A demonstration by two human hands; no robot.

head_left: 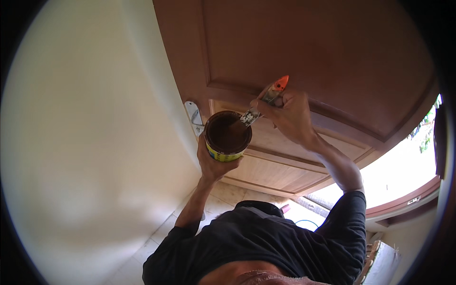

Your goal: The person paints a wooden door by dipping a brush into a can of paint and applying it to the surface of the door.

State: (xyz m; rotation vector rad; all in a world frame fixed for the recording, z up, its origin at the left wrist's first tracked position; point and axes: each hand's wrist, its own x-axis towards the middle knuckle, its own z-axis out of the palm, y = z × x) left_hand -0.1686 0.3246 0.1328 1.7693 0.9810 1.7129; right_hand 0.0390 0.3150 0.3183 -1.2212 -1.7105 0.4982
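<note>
My left hand [217, 162] holds a paint can [228, 137] from below and around its side. The can has a yellow-green label and dark brown liquid inside. My right hand [292, 114] grips a paintbrush [265, 103] with an orange-tipped handle and a paint-spattered metal ferrule. The brush slants down over the can's rim, its bristles inside the can; whether they touch the liquid I cannot tell. Behind both hands stands a panelled wooden door [302, 46], reddish brown on its upper part and lighter, bare-looking wood on its lower panels.
A metal door handle with its plate [194, 119] is at the door's left edge, close beside the can. A pale wall [89, 124] rises on the left. Floor tiles [142, 249] show below. At right are a bright opening with a brown frame [406, 199] and a whitish box-like object [383, 263].
</note>
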